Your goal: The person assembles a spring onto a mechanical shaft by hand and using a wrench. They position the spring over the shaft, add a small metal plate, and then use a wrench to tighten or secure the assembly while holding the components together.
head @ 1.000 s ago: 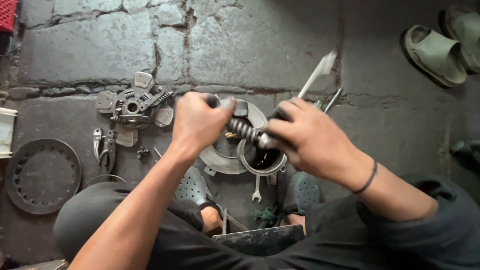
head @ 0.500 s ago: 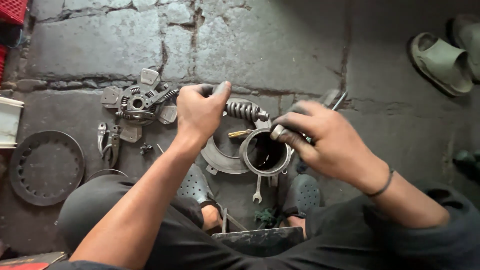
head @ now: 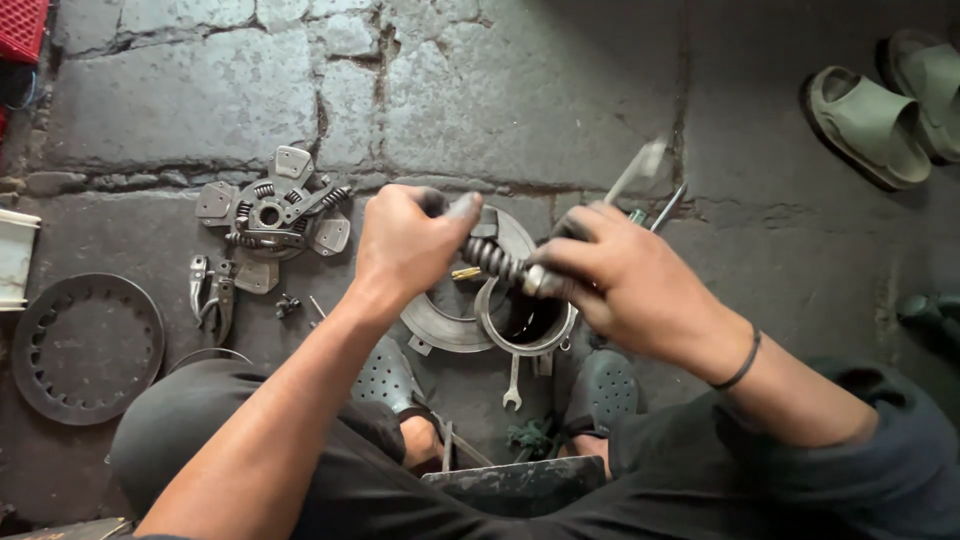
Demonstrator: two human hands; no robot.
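Stone floor (head: 560, 90): grey slabs with cracked joints, bearing all the items below.

Perforated round plate (head: 85, 345): dark metal, flat on the floor at far left, well apart from the hands.

Pair of green sandals (head: 880, 100): top right, well apart from the work.

Clutch disc (head: 272, 215): spoked, with pads and small springs, lying left of the left hand.

Round metal plate (head: 445, 320): flat on the floor under the hands.

Metal ring (head: 525, 325): short open cylinder, dark inside, standing on the plate's right edge, directly below the spring.

Left hand (head: 405, 245): clenched around the left end of the coil spring.

Right hand (head: 630, 285): closed on the spring's right end; also grasping a flat pale tool (head: 635, 170), blurred, that sticks up past the knuckles.

Coil spring (head: 495, 262): dark, ribbed, held level between both hands above the ring.

Pliers (head: 212, 300): on the floor below the clutch disc.

Spanner (head: 512, 385): small, on the floor between the person's shoes.
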